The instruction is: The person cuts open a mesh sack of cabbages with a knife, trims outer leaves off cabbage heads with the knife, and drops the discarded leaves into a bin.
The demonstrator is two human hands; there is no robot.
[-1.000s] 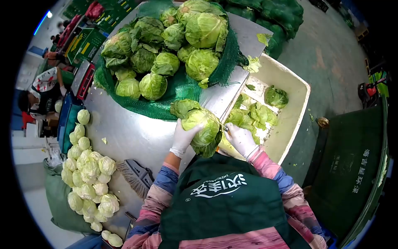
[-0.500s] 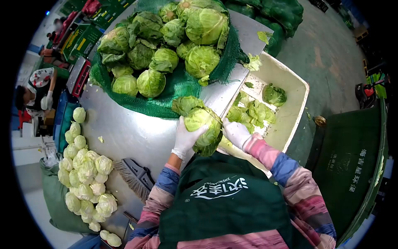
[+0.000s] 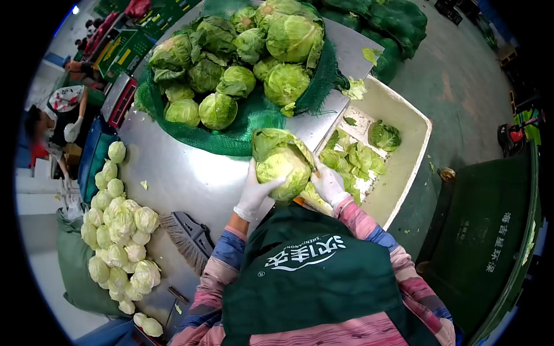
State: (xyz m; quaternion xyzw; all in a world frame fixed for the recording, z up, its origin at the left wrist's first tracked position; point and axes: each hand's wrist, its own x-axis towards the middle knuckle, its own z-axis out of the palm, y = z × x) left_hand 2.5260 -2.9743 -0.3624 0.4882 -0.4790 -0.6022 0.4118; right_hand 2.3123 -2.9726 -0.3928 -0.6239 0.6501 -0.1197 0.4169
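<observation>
A green cabbage (image 3: 284,172) with loose dark outer leaves is held in front of the apron. My left hand (image 3: 255,191), in a white glove, grips its left side with the thumb across the front. My right hand (image 3: 329,183), also gloved, is closed at its right edge, by the leaves; what its fingers hold is hidden. Beyond the cabbage, a green mesh sack (image 3: 242,141) lies open with several untrimmed cabbages (image 3: 217,111). Cut leaves (image 3: 353,158) lie in a white bin (image 3: 411,173) to the right.
Several pale cabbages (image 3: 122,222) are piled at the left of the metal table (image 3: 173,167), beside a brush (image 3: 189,239). A large green bin (image 3: 479,230) stands at right. A co-worker (image 3: 66,118) is at far left, and full mesh sacks (image 3: 398,26) lie behind.
The held cabbage has turned, its dark leaves now folded over the top, and the lower dark leaves no longer show. My right hand moved away and came back against it.
</observation>
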